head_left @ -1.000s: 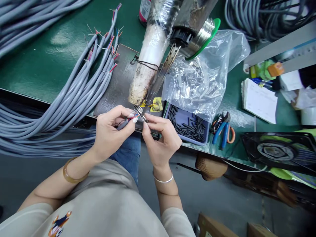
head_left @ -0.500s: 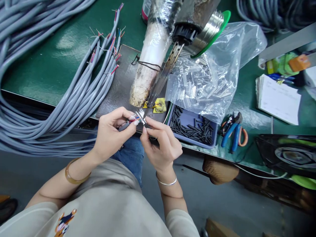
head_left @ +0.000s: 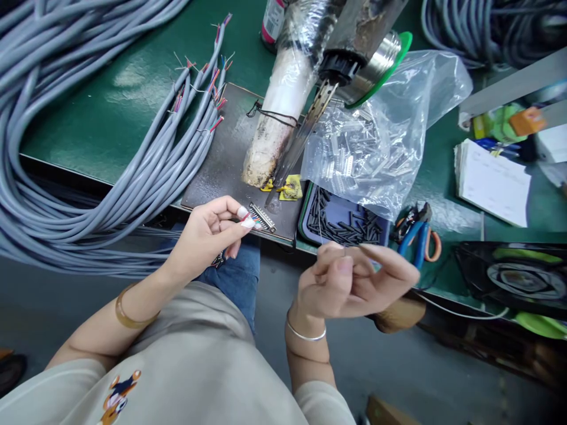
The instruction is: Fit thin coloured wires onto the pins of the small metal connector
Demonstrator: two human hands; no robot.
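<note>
My left hand (head_left: 208, 236) is closed in a pinch on the end of a grey cable, whose coloured wires meet a small metal connector (head_left: 262, 217) at the edge of a dark plate (head_left: 221, 165). My right hand (head_left: 349, 280) hovers to the right, off the table edge. Its thumb and fingers are pinched on a thin wire (head_left: 319, 227) that runs up from them. The tip of a soldering iron (head_left: 301, 139) points down at the plate just above the connector, beside a yellow pad (head_left: 290, 189).
Bundles of grey cables (head_left: 110, 165) with stripped ends lie on the left of the green table. On the right are a plastic bag of connectors (head_left: 372, 141), a blue tray of black sleeves (head_left: 349, 221), blue-handled pliers (head_left: 416, 236), a notepad (head_left: 491, 180) and a fan (head_left: 514, 271).
My right hand has let go of the connector and moved right and down, away from my left hand. My left hand keeps the cable end at the plate's edge.
</note>
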